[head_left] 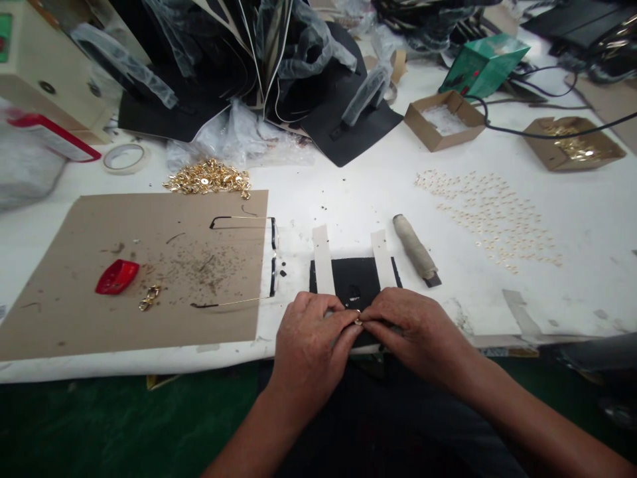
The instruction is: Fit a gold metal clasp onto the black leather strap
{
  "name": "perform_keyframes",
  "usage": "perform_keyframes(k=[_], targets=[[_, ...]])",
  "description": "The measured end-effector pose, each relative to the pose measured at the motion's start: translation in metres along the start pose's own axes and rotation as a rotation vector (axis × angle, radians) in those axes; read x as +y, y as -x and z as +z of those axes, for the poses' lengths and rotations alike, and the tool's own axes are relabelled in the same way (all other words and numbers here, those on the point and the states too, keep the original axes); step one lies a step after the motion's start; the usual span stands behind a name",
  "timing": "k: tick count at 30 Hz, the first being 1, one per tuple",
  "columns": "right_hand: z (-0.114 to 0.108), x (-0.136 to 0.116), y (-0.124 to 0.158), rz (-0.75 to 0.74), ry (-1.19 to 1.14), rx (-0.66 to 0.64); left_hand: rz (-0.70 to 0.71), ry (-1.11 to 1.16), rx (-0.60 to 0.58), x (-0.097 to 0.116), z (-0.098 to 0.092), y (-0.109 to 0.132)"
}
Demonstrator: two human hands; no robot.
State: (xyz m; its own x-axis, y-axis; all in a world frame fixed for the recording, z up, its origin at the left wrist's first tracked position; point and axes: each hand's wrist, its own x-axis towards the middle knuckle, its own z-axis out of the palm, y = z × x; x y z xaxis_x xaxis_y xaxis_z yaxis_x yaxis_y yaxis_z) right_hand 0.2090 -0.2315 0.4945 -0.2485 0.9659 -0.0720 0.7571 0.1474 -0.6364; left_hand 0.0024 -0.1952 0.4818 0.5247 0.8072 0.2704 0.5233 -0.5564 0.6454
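Observation:
Between the fingertips of both hands is a small gold metal fitting (357, 319), too small to make out fully. My left hand (311, 342) pinches it from the left with thumb and forefinger. From the right, my right hand (418, 325) meets it, fingers closed at the same spot. Under them lies a black pad (344, 271) at the table's front edge, partly hidden by the hands. Two pale strips (324, 255) run across it, with small dark holes or spots. A wrapped grey-handled tool (414, 245) rests to the right of the pad.
Cardboard (99, 226) at left carries eyeglasses (233, 218), a red piece (117, 277) and gold links (149, 297). Behind it are a heap of gold fittings (209, 176) and a tape roll (124, 159). Small gold pieces (492, 212) and two cardboard boxes (442, 136) are at right; black panels (343, 139) stand behind.

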Motion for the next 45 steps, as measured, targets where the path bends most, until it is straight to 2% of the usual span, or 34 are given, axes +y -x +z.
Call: perform_keyframes(k=[6, 8, 11, 13, 14, 15, 17, 19, 21, 25, 27, 29, 32, 35, 37, 40, 42, 45], targets=[[-0.002, -0.004, 0.001, -0.026, -0.051, 0.005, -0.019, -0.008, 0.006, -0.001, 0.004, 0.002], [-0.008, -0.005, 0.002, -0.024, -0.089, 0.044, -0.014, -0.009, 0.025, -0.001, 0.004, 0.002], [-0.023, 0.003, 0.006, 0.015, -0.037, 0.299, -0.005, -0.006, 0.059, 0.0, 0.004, 0.002], [-0.034, 0.017, 0.008, 0.09, 0.127, 0.496, -0.005, 0.0, 0.078, 0.001, 0.004, 0.002], [-0.038, 0.026, 0.008, 0.144, 0.223, 0.548, -0.007, 0.001, 0.085, 0.001, 0.005, 0.002], [-0.04, 0.036, 0.009, 0.202, 0.307, 0.563, -0.008, 0.001, 0.09, 0.001, 0.005, 0.002], [-0.042, 0.055, 0.008, 0.301, 0.4, 0.506, -0.011, -0.002, 0.095, -0.001, 0.007, 0.002], [-0.04, 0.067, 0.007, 0.368, 0.408, 0.437, -0.022, -0.005, 0.082, -0.002, 0.008, 0.003], [-0.038, 0.07, 0.006, 0.388, 0.384, 0.441, -0.045, -0.002, 0.058, -0.002, 0.008, 0.005], [-0.05, 0.052, 0.012, 0.294, 0.267, 0.64, -0.094, 0.014, 0.004, 0.001, 0.004, 0.006], [-0.059, 0.037, 0.018, 0.299, 0.166, 0.737, -0.105, 0.017, -0.023, 0.003, 0.002, 0.006], [-0.063, 0.023, 0.022, 0.338, 0.048, 0.769, -0.111, 0.005, -0.051, 0.004, 0.0, 0.005], [-0.053, 0.012, 0.02, 0.302, -0.127, 0.743, -0.117, -0.041, -0.101, 0.006, -0.003, 0.002], [-0.034, 0.005, 0.009, 0.135, -0.525, 0.723, -0.11, -0.09, -0.154, 0.007, -0.006, -0.001], [-0.025, -0.005, 0.0, 0.032, -0.796, 0.766, -0.095, -0.115, -0.181, 0.008, -0.008, -0.003], [-0.022, -0.033, -0.009, -0.104, -0.97, 0.816, -0.08, -0.147, -0.203, 0.007, -0.01, -0.006], [-0.023, -0.054, -0.011, -0.172, -1.024, 0.729, -0.077, -0.158, -0.211, 0.007, -0.01, -0.008], [-0.02, -0.077, -0.013, -0.195, -1.056, 0.574, -0.078, -0.154, -0.223, 0.006, -0.011, -0.01]])
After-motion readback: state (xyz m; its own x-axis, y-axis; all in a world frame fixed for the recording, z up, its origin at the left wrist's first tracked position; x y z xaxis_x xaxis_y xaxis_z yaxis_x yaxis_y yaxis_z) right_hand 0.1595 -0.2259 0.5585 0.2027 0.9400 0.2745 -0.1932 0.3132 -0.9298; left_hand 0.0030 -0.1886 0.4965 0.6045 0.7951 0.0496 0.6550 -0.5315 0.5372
